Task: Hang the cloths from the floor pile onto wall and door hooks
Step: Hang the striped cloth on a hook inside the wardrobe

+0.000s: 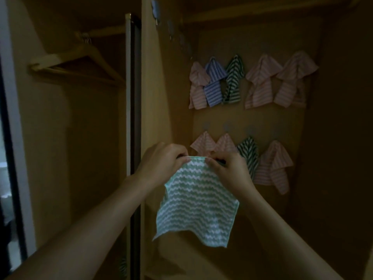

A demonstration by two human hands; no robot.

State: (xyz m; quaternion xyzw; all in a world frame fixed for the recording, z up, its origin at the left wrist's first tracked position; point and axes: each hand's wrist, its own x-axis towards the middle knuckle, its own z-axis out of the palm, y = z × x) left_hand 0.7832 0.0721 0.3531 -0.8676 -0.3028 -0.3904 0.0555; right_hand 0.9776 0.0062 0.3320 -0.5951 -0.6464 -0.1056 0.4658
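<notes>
A light green cloth with white wavy stripes [194, 201] hangs in front of me, held by its top edge. My left hand [161, 160] pinches the top left corner and my right hand [230, 168] pinches the top right. Behind it, on the wardrobe's back wall, several striped cloths hang from hooks in two rows: pink [198, 85], blue [214, 81], dark green [233, 79] and more pink [262, 81] above; pink [203, 143], dark green [249, 152] and pink [272, 166] below. Grey hooks [156, 7] run along the open door's inner side at the top.
The wardrobe door [153, 87] stands open edge-on just left of the cloth. In the left compartment a wooden hanger [80, 63] hangs from a rail. A shelf [252, 15] crosses the top of the right compartment. The light is dim.
</notes>
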